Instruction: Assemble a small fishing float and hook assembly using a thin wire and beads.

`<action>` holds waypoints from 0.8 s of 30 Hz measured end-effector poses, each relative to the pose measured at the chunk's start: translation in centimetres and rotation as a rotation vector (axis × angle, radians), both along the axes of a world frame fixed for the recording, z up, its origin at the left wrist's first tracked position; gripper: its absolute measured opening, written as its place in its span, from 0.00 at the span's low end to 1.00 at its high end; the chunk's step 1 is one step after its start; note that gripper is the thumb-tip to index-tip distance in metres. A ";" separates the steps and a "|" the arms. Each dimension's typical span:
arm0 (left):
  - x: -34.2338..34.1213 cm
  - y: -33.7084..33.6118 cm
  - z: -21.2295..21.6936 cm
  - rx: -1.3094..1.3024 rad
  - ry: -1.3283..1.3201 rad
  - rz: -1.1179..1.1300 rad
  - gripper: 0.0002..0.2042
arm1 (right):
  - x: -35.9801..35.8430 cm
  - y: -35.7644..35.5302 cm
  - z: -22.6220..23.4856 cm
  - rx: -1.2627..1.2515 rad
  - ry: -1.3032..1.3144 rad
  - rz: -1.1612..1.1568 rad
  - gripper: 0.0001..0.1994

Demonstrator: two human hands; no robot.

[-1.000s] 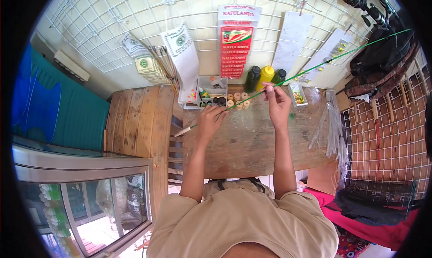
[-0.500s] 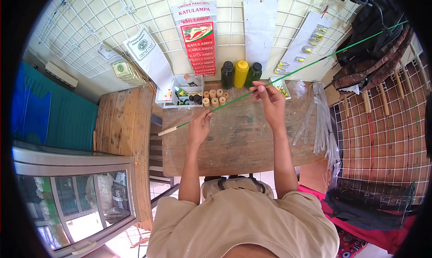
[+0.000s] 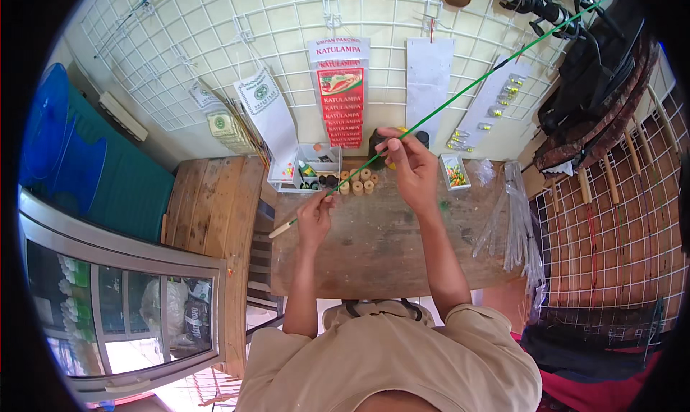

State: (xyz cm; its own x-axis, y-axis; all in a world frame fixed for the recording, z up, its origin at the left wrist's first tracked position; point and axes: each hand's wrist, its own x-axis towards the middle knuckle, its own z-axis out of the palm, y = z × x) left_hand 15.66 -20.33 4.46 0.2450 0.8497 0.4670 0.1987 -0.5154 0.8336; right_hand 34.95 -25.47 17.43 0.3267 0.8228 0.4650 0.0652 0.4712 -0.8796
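Blue plastic sheeting (image 3: 61,146) stands at the far left, with a glass-fronted cabinet (image 3: 122,304) nearer. Right of these, a plank bench (image 3: 208,211) adjoins the worn wooden worktable (image 3: 388,246).

Wire grid panel (image 3: 215,45) on the far wall carries, left to right: a small pale packet (image 3: 224,124), a white slanted bag with a green round emblem (image 3: 269,113), a tall red-and-white printed strip (image 3: 340,95), a plain white hanging sheet (image 3: 429,81), and a slanted card of small yellow floats (image 3: 496,99).

Left hand (image 3: 315,214) is closed round the pale butt end of the thin green rod (image 3: 460,95). Right hand (image 3: 410,160) pinches the same rod between fingertips farther along. The rod runs diagonally from the table's left edge up to the far right.

Table's far edge holds a white compartment tray (image 3: 309,171), cork-coloured spools (image 3: 358,182) and a small box of coloured beads (image 3: 454,171). Clear plastic sleeves (image 3: 514,225) lie along the right edge. The near middle of the table is bare.
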 end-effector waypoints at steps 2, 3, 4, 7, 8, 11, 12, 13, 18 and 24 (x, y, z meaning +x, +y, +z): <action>0.0 0.4 0.5 0.024 -0.047 -0.027 0.06 | -0.5 0.7 0.0 0.027 0.062 -0.081 0.15; 0.1 0.7 0.7 0.003 -0.060 -0.061 0.07 | -0.6 0.9 0.0 0.043 0.031 -0.118 0.17; 0.2 0.7 1.3 -0.022 -0.072 -0.098 0.07 | -0.8 1.0 -0.2 0.044 0.028 -0.115 0.17; 1.6 0.3 3.9 -0.135 -0.135 -0.126 0.10 | -1.1 1.1 -2.3 -0.002 0.010 -0.174 0.17; 2.1 0.3 4.7 -0.137 -0.135 -0.126 0.10 | -1.2 1.1 -3.7 -0.019 -0.032 -0.159 0.16; 3.4 0.4 5.7 -0.170 -0.267 -0.222 0.12 | -1.5 0.4 -7.1 -0.082 -0.185 -0.095 0.14; 3.8 0.6 5.5 -0.201 -0.371 -0.266 0.13 | -1.7 0.1 -8.2 -0.125 -0.297 -0.040 0.13; 4.1 0.8 5.4 -0.232 -0.477 -0.314 0.14 | -1.9 -0.2 -9.5 -0.127 -0.294 -0.041 0.13; 4.9 1.3 5.1 -0.254 -0.525 -0.343 0.16 | -1.8 -1.0 -14.4 -0.284 -0.530 -0.010 0.11; 3.8 2.2 4.2 -0.174 -0.476 -0.315 0.16 | -0.8 -1.6 -17.2 -0.305 -0.312 -0.111 0.09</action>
